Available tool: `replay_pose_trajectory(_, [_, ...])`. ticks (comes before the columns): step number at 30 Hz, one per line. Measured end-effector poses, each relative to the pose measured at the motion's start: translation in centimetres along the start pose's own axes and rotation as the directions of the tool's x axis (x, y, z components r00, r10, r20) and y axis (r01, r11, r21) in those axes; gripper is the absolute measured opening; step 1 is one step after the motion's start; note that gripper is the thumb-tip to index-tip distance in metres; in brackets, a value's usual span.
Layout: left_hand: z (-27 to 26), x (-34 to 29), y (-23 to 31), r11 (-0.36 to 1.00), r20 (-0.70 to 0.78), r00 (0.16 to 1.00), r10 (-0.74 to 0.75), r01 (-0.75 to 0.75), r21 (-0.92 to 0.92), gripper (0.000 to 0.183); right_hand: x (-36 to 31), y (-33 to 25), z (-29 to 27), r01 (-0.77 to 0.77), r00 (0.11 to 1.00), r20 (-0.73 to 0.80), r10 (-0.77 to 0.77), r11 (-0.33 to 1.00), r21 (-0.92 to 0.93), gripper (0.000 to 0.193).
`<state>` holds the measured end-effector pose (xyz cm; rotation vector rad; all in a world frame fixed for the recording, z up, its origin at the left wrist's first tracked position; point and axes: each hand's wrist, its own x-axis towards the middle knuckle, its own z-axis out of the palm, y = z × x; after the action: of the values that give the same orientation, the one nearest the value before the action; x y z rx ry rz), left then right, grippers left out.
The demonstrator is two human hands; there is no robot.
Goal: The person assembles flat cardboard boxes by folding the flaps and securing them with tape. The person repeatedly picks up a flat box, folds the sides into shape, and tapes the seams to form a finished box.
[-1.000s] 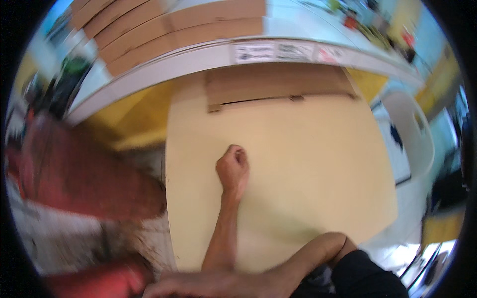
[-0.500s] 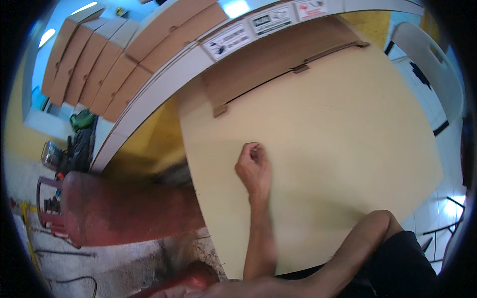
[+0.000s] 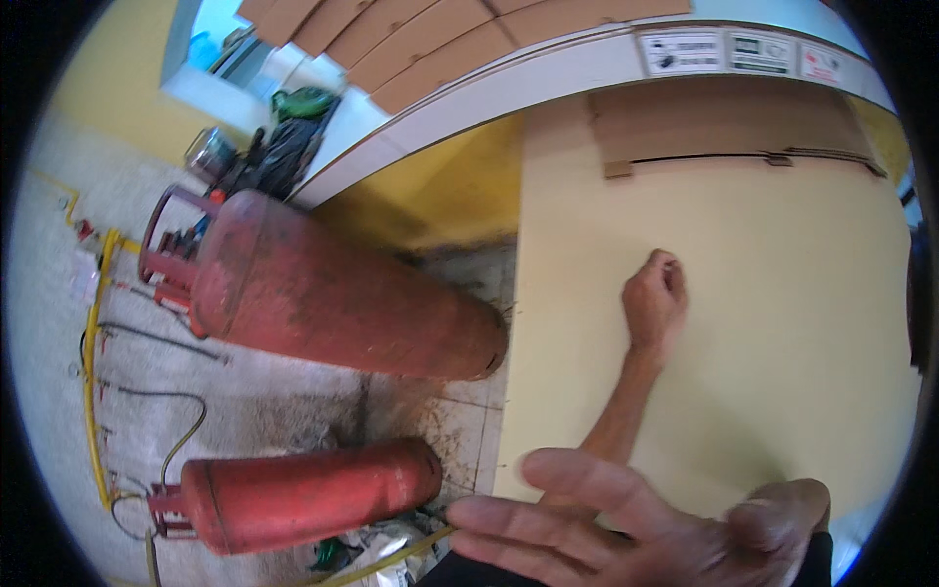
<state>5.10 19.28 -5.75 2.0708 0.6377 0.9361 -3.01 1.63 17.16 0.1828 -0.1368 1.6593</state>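
Observation:
My left hand lies on the cream tabletop with its fingers curled into a loose fist. I see nothing in it. Close to the camera, my right hand reaches across my left forearm toward the left. Its fingers are stretched out and apart, and it holds nothing. The right hand hides part of the left forearm and the table's near edge. A brown cardboard piece lies at the far side of the table, its front edge notched and tabbed.
Left of the table, a large dull-red gas cylinder and a smaller bright-red one appear beside a yellow pipe with hoses. Brown cardboard boxes are stacked on a white ledge behind. A black bag sits near its left end.
The view has swung left, bringing both gas cylinders fully into sight. My right hand has come up into view, open, in front of the left forearm. The left hand stays curled on the table.

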Motion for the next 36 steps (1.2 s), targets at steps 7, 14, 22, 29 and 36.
replay_pose_trajectory(7, [0.9, 0.5, -0.3, 0.997, 0.070, 0.995, -0.074, 0.072, 0.033, 0.004, -1.7, 0.4, 2.1, 0.224, 0.840, -0.322, -0.437, 0.820, -0.526, 0.078])
replay_pose_trajectory(14, [1.3, 0.4, -1.1, 0.997, -0.007, 1.000, -0.010, 0.010, 0.082, 0.004, -16.8, -0.7, -7.2, -0.211, 0.976, -0.214, 0.051, 0.497, -0.842, 0.052])
replay_pose_trajectory(22, [0.5, 0.5, -0.1, 0.992, 0.031, 0.999, -0.025, 0.021, 0.127, 0.004, -31.3, 12.2, -22.5, -0.869, 0.493, -0.277, -0.825, -0.481, -0.115, 0.056])
replay_pose_trajectory(29, [0.1, 0.3, 0.0, 0.992, 0.053, 0.997, -0.061, 0.054, 0.111, 0.005, -34.5, 10.6, -28.7, -0.933, 0.360, -0.028, -0.932, -0.360, -0.019, 0.060])
replay_pose_trajectory(36, [0.2, 0.6, 0.2, 0.992, 0.080, 0.994, -0.079, 0.070, 0.101, 0.008, -38.5, 7.2, -33.3, -0.997, 0.006, 0.124, -0.992, 0.004, 0.076, 0.062])
